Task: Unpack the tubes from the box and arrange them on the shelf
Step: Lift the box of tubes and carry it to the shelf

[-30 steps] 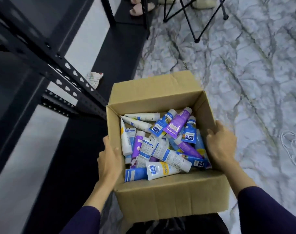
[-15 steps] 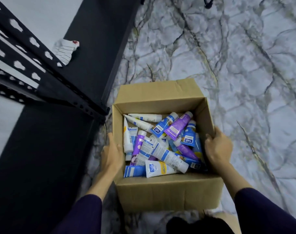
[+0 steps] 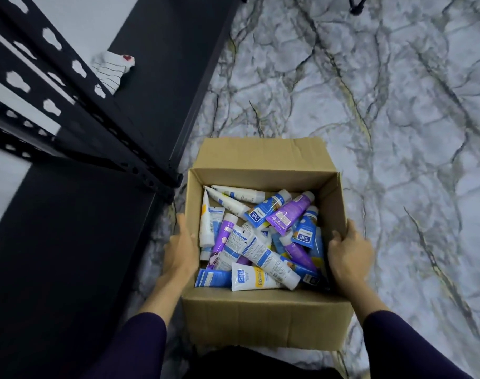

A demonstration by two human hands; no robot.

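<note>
An open cardboard box (image 3: 266, 318) sits low over the marbled floor, right of the black metal shelf (image 3: 69, 203). Inside lies a loose heap of several tubes: white ones (image 3: 256, 280), blue ones (image 3: 266, 210) and purple ones (image 3: 289, 213). My left hand (image 3: 180, 250) grips the box's left wall, thumb over the rim. My right hand (image 3: 348, 253) grips the right wall, fingers curled over its top edge. Both sleeves are dark purple.
The shelf's black perforated upright and beams (image 3: 77, 110) run diagonally at the left, with a dark bottom board. A crumpled white cloth (image 3: 111, 69) lies on that board further back. Grey-veined marble floor (image 3: 370, 119) spreads to the right. A black stand foot (image 3: 356, 8) shows at the top.
The box has come down and toward the floor beside the shelf, both hands still on its sides. The view has tilted downward, so the stand and slippers at the back have left the frame.
</note>
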